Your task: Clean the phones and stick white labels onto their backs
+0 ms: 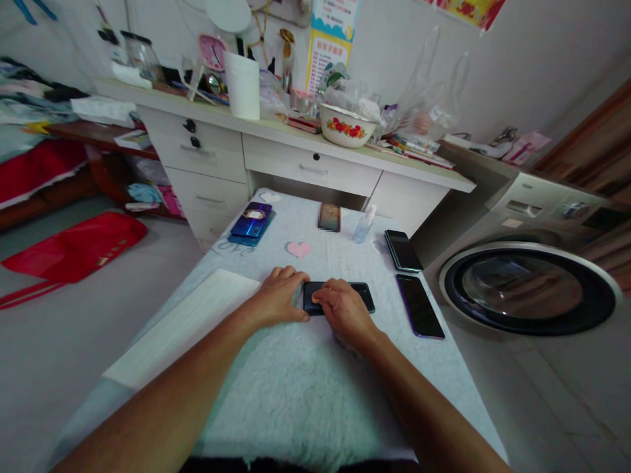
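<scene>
A dark smartphone (363, 299) lies flat and crosswise on the cloth-covered table. My left hand (280, 297) braces its left end, thumb at the near edge and fingers at the far edge. Over the middle of the screen is my right hand (346, 310), fingers bunched and pressed down on the glass. A small orange-tan piece shows at its fingertips; what it is I cannot make out. To the right lie another phone (420, 306) with a purple edge and a stack of dark phones (403, 251). A clear spray bottle (363, 225) stands beyond my hands.
Blue phones (252, 221) are stacked at the table's far left. A long white sheet (182, 328) lies by my left forearm. Near the far edge is a small blurred card (329, 217). A white desk (310, 164) stands behind, a washing machine (527, 263) at right.
</scene>
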Demonstrator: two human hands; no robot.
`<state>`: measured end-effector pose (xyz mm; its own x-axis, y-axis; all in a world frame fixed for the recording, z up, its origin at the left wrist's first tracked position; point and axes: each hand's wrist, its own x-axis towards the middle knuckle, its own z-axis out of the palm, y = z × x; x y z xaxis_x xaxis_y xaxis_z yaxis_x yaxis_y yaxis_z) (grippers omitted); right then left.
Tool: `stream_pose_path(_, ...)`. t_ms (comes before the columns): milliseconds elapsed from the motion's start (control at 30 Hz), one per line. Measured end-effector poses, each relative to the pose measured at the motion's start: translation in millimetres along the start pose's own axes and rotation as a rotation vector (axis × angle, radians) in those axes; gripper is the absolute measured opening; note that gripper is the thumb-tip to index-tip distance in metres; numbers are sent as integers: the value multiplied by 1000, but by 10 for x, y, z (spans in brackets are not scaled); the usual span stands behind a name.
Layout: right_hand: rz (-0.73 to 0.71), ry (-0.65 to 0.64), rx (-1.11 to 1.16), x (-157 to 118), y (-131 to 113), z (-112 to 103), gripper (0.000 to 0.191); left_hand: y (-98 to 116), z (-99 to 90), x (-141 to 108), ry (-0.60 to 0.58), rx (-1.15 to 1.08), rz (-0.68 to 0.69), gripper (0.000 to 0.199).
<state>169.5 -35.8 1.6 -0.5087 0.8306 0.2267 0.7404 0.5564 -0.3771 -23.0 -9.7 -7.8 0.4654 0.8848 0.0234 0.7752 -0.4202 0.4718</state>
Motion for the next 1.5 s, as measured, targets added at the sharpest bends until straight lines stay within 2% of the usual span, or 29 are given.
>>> stream_pose_path(233, 37, 13, -63, 196, -6, 44, 22, 20, -14, -15, 11, -40, -19, 69)
stream_pose_path(533, 34, 78, -49, 252, 9, 156, 23, 67, -33, 1, 4, -43, -109, 79)
stream_pose_path(833, -81, -46, 54, 92, -35, 34, 23, 36, -19, 2, 7, -51, -90, 81)
stream_pose_path(967, -102, -48, 53, 61, -22, 30, 23, 27, -15, 4, 10, -56, -86, 79)
stream_pose_path(1167, -50, 9, -27, 205, -5, 97, 23, 37, -24, -4, 8, -55, -90, 80)
stream_pose_path(1500, -20, 7, -152, 389, 30, 157, 24, 13, -33, -5, 0, -45, -67, 75)
